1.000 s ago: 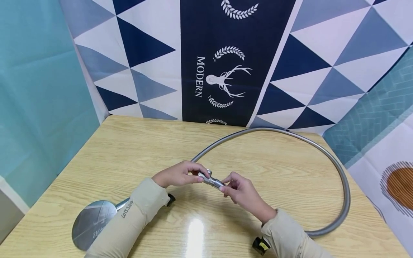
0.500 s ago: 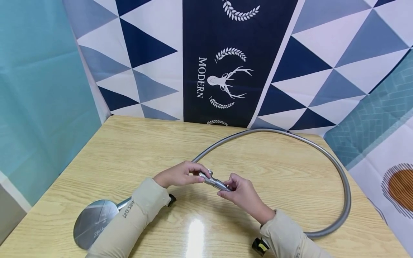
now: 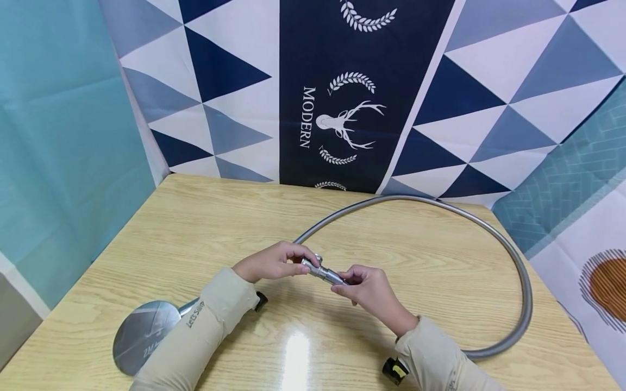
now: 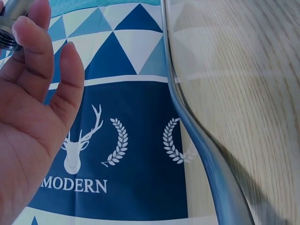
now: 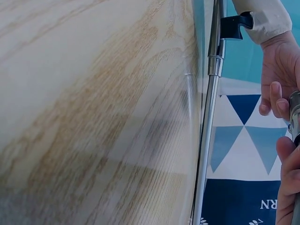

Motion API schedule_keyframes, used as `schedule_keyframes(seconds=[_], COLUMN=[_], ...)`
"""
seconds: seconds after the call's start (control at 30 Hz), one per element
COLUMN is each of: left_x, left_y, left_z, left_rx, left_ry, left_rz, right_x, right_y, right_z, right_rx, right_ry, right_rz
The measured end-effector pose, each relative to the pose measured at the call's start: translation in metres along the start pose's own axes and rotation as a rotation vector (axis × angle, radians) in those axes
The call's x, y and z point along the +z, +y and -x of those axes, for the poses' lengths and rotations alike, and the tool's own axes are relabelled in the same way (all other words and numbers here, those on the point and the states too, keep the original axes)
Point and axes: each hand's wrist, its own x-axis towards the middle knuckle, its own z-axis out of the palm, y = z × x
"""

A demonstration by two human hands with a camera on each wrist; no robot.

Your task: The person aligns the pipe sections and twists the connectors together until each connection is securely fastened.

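Note:
Over the middle of the table, my left hand [image 3: 276,262] pinches one end of a short chrome valve fitting [image 3: 318,271] between thumb and fingers. A small round side part stands up from the fitting near these fingertips. My right hand [image 3: 374,293] grips the other end with thumb and curled fingers, hiding its tip. In the left wrist view, a threaded opening on the chrome fitting [image 4: 8,40] shows beside the left hand [image 4: 33,108]. At the right edge of the right wrist view, the fitting [image 5: 295,117] spans between both hands.
A round shower head [image 3: 142,336] lies on the wooden table [image 3: 235,212] at left, partly under the left sleeve. A grey metal hose [image 3: 524,282] loops across the right side. The right wrist view shows a straight chrome pipe [image 5: 208,112]. Patterned cloth [image 3: 235,125] hangs behind.
My right thumb and fingers have shifted along the end of the fitting, first right, then slightly back left. The left hand keeps its pinch. The head view has drifted slightly.

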Motion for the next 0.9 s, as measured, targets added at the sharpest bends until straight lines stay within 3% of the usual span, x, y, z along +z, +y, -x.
schedule_keyframes(seconds=[0.37,0.9], left_x=[0.0012,0.0032], left_y=[-0.0003,-0.0009], left_z=[0.0003,0.001], left_rx=[0.008,0.014], left_ry=[0.002,0.011], left_rz=[-0.011,-0.018], right_x=[-0.0015,-0.002], right_y=[-0.0003,0.0018], right_z=[0.0005,0.0013], right_rx=[0.04,0.02], right_ry=[-0.013,-0.045], right_rz=[-0.031,-0.035])
